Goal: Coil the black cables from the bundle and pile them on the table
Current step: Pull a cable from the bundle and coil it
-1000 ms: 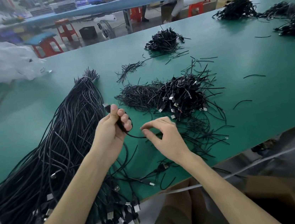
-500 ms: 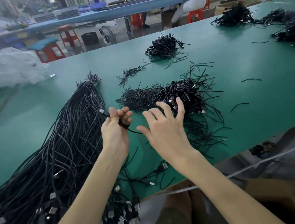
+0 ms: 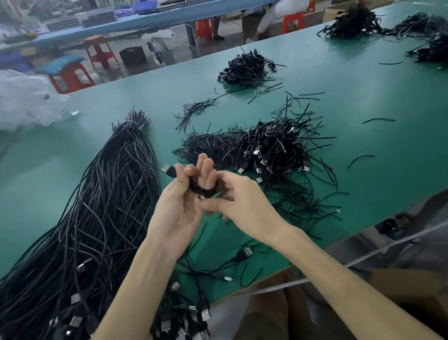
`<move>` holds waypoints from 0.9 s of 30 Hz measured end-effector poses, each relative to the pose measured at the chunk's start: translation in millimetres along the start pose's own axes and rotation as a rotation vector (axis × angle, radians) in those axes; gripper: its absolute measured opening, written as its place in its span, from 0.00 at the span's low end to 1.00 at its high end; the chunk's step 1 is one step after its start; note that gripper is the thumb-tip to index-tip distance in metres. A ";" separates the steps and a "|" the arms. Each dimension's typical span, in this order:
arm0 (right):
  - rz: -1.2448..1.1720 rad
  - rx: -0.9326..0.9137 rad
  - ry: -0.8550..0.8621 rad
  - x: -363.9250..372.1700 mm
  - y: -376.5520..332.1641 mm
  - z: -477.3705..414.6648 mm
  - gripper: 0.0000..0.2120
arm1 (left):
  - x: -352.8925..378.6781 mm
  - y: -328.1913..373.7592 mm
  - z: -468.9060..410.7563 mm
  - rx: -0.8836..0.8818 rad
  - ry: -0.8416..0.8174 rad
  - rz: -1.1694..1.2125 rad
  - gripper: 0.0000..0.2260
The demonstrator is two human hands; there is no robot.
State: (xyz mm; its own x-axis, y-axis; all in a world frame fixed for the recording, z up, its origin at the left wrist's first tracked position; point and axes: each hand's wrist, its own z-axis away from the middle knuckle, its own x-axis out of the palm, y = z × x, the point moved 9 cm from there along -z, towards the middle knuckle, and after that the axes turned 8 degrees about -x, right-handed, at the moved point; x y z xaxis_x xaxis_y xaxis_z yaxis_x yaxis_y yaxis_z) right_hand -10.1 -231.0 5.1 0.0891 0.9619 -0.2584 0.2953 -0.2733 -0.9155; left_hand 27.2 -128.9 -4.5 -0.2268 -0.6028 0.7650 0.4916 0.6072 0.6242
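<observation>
One black cable (image 3: 203, 190), held in a coil above the green table (image 3: 384, 150).
From the head view we see our left hand (image 3: 176, 204) gripping the small coil, fingers curled round it, with the plug (image 3: 169, 171) poking out beside the thumb. Our right hand (image 3: 244, 204) closes on the lower part of the same coil, its fingertips tucked in and mostly hidden. The coil hangs between the long bundle (image 3: 89, 228) lying to the left and the pile (image 3: 276, 146) of coiled cables just beyond our hands.
</observation>
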 end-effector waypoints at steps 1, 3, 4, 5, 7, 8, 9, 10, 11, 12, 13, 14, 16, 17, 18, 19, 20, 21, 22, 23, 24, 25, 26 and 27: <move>-0.006 -0.004 0.013 -0.4 0.3 0.6 0.18 | -1.4 0.6 2.3 -0.012 -0.014 -0.013 0.13; -0.045 0.014 0.017 1.0 2.8 0.9 0.16 | -3.2 1.2 7.0 -0.027 -0.044 -0.073 0.15; -0.046 0.019 0.002 3.0 4.0 0.7 0.16 | -3.7 0.3 8.8 -0.037 -0.058 -0.099 0.15; -0.023 0.016 -0.020 5.5 4.6 0.6 0.16 | -4.4 -1.1 10.1 -0.042 -0.065 -0.117 0.15; 0.038 0.004 -0.050 10.1 3.9 -0.2 0.13 | -7.2 -2.8 11.2 -0.021 -0.059 -0.137 0.15; 0.057 0.002 -0.054 11.2 4.3 -1.0 0.10 | -8.1 -3.3 11.2 -0.010 -0.057 -0.143 0.15; 0.070 0.005 -0.055 11.6 4.4 -1.6 0.08 | -8.5 -3.4 11.6 -0.005 -0.062 -0.154 0.14; 0.082 0.011 -0.053 11.0 4.8 -2.3 0.07 | -8.5 -2.7 12.0 -0.008 -0.071 -0.184 0.13; 0.091 0.022 -0.051 9.8 5.7 -2.2 0.06 | -8.5 -1.6 12.8 -0.020 -0.082 -0.239 0.12; 0.096 0.030 -0.052 8.8 7.7 -1.3 0.06 | -8.4 -0.6 13.9 -0.041 -0.094 -0.311 0.11; 0.098 0.034 -0.052 8.6 8.5 0.5 0.08 | -8.8 0.0 15.2 -0.064 -0.102 -0.387 0.11; 0.105 0.031 -0.051 9.2 8.8 3.1 0.10 | -9.5 0.8 16.5 -0.082 -0.104 -0.458 0.11; 0.145 0.013 -0.035 9.9 9.3 7.7 0.13 | -11.1 2.9 18.3 -0.090 -0.091 -0.556 0.12; 0.174 0.000 -0.027 10.3 8.9 9.0 0.12 | -11.6 4.2 18.9 -0.087 -0.082 -0.592 0.13; 0.214 -0.010 -0.024 10.6 9.3 9.4 0.10 | -11.3 6.1 19.8 -0.078 -0.076 -0.639 0.13; 0.259 -0.016 -0.026 10.9 9.4 9.3 0.06 | -10.5 8.3 20.8 -0.066 -0.072 -0.703 0.13; 0.300 -0.018 -0.033 11.1 9.9 8.9 0.06 | -10.1 11.1 22.3 -0.047 -0.064 -0.778 0.14; 0.323 -0.017 -0.044 11.9 10.7 8.4 0.08 | -10.0 14.5 23.9 -0.020 -0.051 -0.859 0.14; 0.334 -0.015 -0.054 13.0 11.2 7.9 0.09 | -9.3 17.8 26.0 0.011 -0.040 -0.938 0.14; 0.339 -0.018 -0.061 13.9 10.5 7.6 0.10 | -8.2 19.4 27.6 0.038 -0.034 -1.003 0.14; 0.343 -0.024 -0.071 14.6 8.7 7.6 0.10 | -7.7 19.8 28.8 0.058 -0.027 -1.042 0.13; 0.341 -0.033 -0.080 15.1 6.7 7.3 0.09 | -7.5 19.6 29.7 0.073 -0.017 -1.061 0.13; 0.335 -0.042 -0.087 15.1 5.0 6.8 0.08 | -7.2 19.8 30.7 0.089 -0.008 -1.075 0.13; 0.326 -0.054 -0.094 14.8 3.3 6.7 0.08 | -6.7 20.3 31.6 0.114 -0.004 -1.093 0.13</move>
State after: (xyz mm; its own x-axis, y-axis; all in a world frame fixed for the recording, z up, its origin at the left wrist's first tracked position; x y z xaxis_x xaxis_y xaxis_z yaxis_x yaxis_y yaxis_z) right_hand -14.1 -217.6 -3.7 0.0998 0.8195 -0.5644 0.3155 -0.5640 -0.7631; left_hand 12.2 -96.2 8.1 -0.4951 -0.8432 -0.2095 -0.0569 -0.2092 0.9762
